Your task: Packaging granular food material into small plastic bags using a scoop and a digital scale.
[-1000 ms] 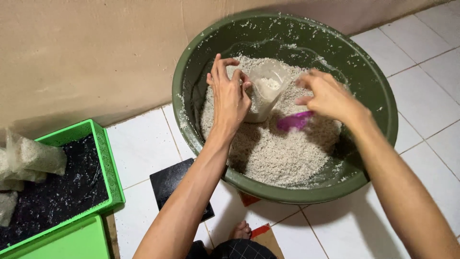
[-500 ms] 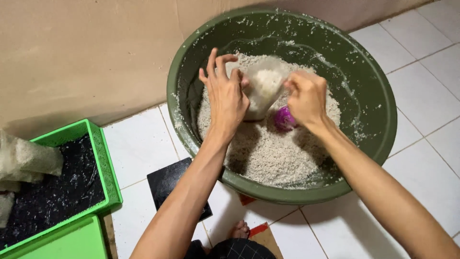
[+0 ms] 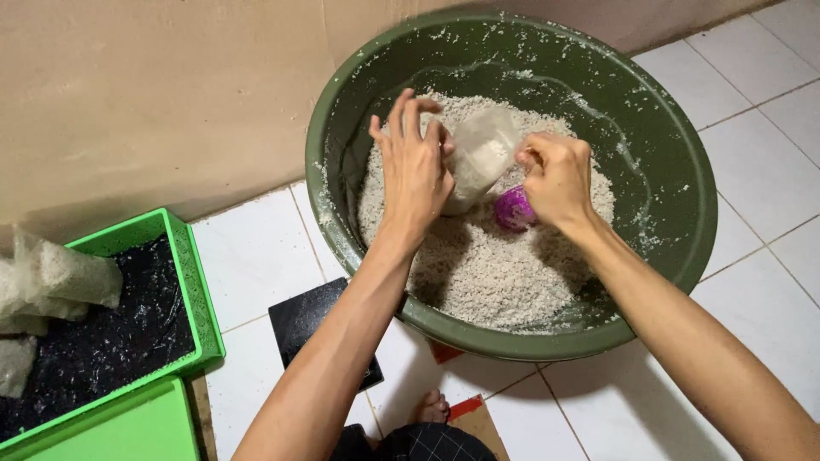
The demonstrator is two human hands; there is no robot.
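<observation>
Head view: left hand [image 3: 416,171] and right hand [image 3: 557,177] are both gripping a clear plastic bag [image 3: 481,156] of white grains, centre frame, over the grain-filled round green plastic basin [image 3: 675,137]; purple scoop [image 3: 514,209] is lying below the right hand.

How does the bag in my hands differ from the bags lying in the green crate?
The clear bag is held up over the green basin by the left hand and right hand; the filled bags lie untouched in the green crate. The held one looks partly filled, those plump. All are clear plastic holding pale grain.
</observation>
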